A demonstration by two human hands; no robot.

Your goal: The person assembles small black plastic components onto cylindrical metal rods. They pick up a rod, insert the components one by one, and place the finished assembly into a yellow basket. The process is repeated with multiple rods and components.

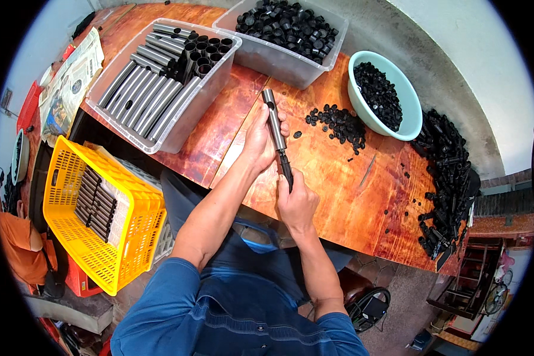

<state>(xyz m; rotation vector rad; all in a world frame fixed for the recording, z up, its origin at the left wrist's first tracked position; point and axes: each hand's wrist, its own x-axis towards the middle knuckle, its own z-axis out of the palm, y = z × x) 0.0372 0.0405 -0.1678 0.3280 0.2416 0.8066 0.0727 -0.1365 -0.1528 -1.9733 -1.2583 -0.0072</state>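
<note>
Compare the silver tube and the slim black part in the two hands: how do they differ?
The silver tube is shiny grey, the black part dark. The tube is thicker than the black part. The left hand grips the tube, the right hand the black part. Both are elongated and held roughly in line.

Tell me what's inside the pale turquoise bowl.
The bowl holds a heap of small black pieces. They cover its bottom, so anything beneath the top layer cannot be seen.
</note>
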